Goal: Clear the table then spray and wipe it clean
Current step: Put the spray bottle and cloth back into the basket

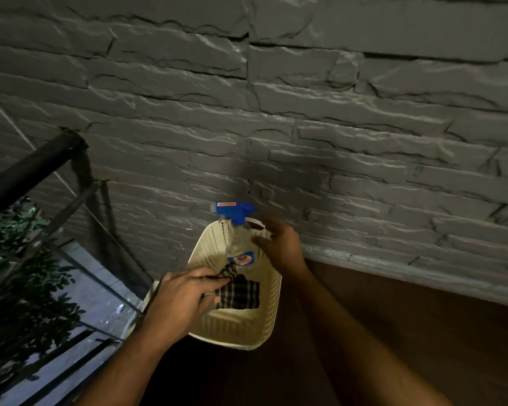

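Left hand (185,291) fingers pinch the dark striped cloth (239,293) inside the cream perforated plastic basket (235,332); right hand (279,244) fingers, spread, could topple the blue-triggered clear spray bottle (238,244) beside them.

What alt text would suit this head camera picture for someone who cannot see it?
A person's left hand grips a striped cloth inside a cream basket, while the right hand reaches for a blue-topped spray bottle standing in it, beside a grey stone wall.

Left hand (185,291) fingers pinched shut (palm down), right hand (279,244) blurred, seemingly spread
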`<state>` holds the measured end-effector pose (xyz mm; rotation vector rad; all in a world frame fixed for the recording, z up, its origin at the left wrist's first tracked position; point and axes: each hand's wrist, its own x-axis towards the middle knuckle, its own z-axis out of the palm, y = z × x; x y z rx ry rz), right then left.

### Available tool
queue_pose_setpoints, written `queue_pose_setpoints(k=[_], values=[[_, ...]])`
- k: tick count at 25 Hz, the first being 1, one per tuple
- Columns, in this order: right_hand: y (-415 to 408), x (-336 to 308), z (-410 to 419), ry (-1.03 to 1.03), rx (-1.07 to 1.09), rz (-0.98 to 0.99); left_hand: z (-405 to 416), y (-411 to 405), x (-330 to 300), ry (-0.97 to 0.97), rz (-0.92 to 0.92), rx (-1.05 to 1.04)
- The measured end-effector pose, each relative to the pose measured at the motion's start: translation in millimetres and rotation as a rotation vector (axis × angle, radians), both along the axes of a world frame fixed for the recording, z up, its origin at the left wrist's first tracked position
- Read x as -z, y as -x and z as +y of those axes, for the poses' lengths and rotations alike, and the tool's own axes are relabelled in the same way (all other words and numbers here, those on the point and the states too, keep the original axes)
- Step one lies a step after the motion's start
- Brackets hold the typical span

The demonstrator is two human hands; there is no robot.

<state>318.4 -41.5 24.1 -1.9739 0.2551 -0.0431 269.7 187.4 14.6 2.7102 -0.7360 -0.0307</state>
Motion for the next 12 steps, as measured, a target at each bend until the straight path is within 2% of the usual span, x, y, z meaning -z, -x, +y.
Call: queue_pose_setpoints(k=[4,9,12], values=[[23.5,1.8,-19.8,0.023,0.017,-0.010,-29.2,-25.7,13.8,-0.089,0.003,0.064],[43.1,-0.4,-32.3,0.049,0.019,-0.010,-57.3,-33.8,39.5,-0.317,0.161,0.157],[54.2,1.7,-38.8,0.054,0.029,0.026,-65.0,-31.5,50.9,-0.387,0.222,0.178]])
